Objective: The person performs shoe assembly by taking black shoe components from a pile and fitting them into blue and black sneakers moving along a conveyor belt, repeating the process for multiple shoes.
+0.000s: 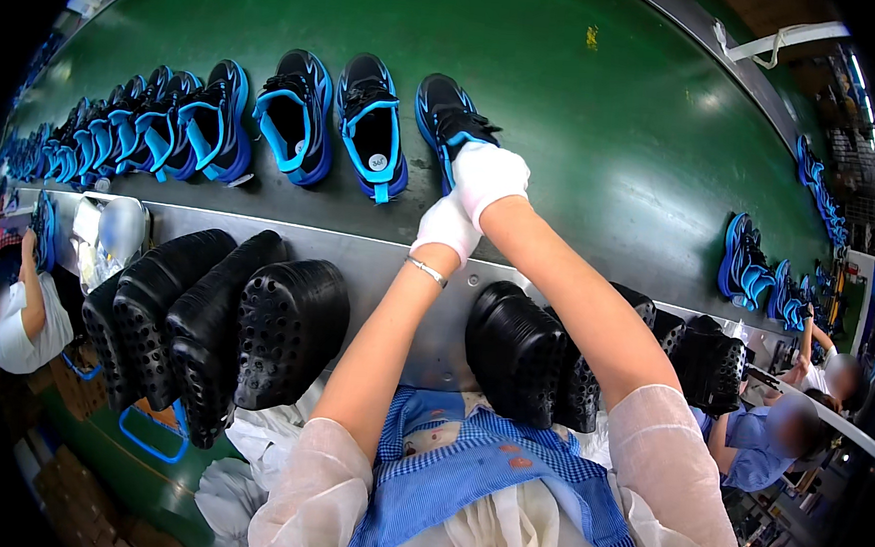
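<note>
A black sneaker with blue edging (445,112) rests on the green belt, its toe pointing away from me. My right hand (490,179), in a white glove, closes over the sneaker's opening and upper. Just below and to its left, my left hand (447,226), also gloved in white, is closed at the heel end. The two gloves touch and cover the back half of the sneaker, so the fingertips are hidden. Left of it stand two more such sneakers, the nearer one (372,119) with a round white sticker inside and the other one (295,114) beside it.
A long row of matching sneakers (216,120) runs off to the left; more sneakers (749,258) sit at the right. Dimpled black ribbed stacks (289,330) line the belt's metal edge (369,244) on both sides of me. Other people (768,434) work at left and right.
</note>
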`<state>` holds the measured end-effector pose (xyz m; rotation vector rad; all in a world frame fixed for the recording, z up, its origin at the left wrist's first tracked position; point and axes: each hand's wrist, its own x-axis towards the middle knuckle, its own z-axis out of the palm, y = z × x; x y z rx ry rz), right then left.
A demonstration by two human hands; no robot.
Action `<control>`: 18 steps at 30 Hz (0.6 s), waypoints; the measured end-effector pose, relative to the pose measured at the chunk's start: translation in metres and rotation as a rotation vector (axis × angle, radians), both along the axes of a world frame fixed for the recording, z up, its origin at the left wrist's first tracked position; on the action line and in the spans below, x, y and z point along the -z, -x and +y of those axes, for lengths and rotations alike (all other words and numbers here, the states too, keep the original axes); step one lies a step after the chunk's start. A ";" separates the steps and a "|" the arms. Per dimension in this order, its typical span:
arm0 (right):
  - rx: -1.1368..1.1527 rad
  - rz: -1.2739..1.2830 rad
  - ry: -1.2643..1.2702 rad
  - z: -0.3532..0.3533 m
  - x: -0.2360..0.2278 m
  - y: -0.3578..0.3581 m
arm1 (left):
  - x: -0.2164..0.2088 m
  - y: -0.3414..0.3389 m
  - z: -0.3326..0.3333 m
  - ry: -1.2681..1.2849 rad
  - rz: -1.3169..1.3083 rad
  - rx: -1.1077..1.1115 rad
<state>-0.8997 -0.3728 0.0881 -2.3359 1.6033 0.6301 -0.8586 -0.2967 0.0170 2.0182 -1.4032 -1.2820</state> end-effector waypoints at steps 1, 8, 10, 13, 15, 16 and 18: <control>0.055 -0.071 -0.002 -0.004 0.008 0.003 | -0.008 -0.001 -0.005 -0.042 0.003 0.008; 0.318 -0.330 -0.031 -0.017 0.049 -0.003 | 0.045 0.001 -0.020 -0.121 -0.078 0.074; 0.275 -0.383 -0.045 -0.018 0.046 -0.007 | 0.054 0.001 -0.020 -0.145 -0.092 0.085; 0.281 -0.488 0.011 -0.020 0.058 -0.011 | 0.061 0.005 -0.014 -0.174 -0.114 0.100; 0.284 -0.561 0.055 -0.022 0.071 -0.014 | 0.067 0.003 -0.011 -0.151 -0.151 0.162; 0.275 -0.597 0.068 -0.023 0.076 -0.014 | 0.070 0.002 -0.011 -0.135 -0.168 0.185; 0.217 -0.691 0.178 -0.024 0.080 -0.021 | 0.078 -0.007 -0.008 -0.082 -0.185 0.196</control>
